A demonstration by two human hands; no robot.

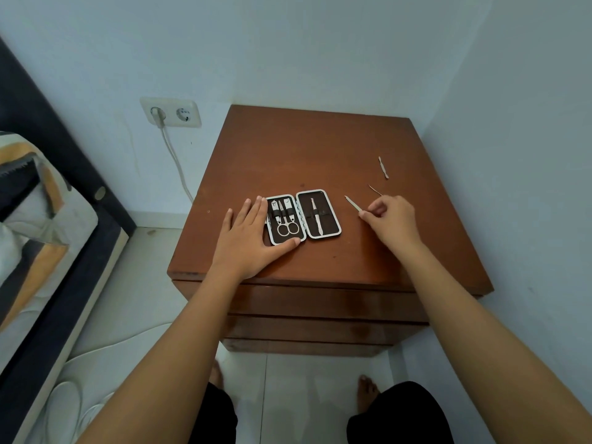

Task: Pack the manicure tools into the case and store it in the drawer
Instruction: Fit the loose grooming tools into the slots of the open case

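Note:
A small manicure case (333, 216) lies open flat on the brown nightstand (304, 155). Its left half holds scissors (287, 226) and two clippers; its right half holds one slim tool (315, 219). My left hand (250, 238) rests flat against the case's left side, thumb at its front edge. My right hand (392, 219) pinches a thin metal tool (353, 203) by its end, right of the case. Another thin tool (374, 189) pokes out behind that hand. A metal pusher (383, 167) lies farther back right.
Closed drawer fronts (320, 302) run below the nightstand top. A wall socket (171, 113) with a white cable is at the left. A bed with a patterned pillow (35, 200) stands at far left. White walls close in behind and on the right.

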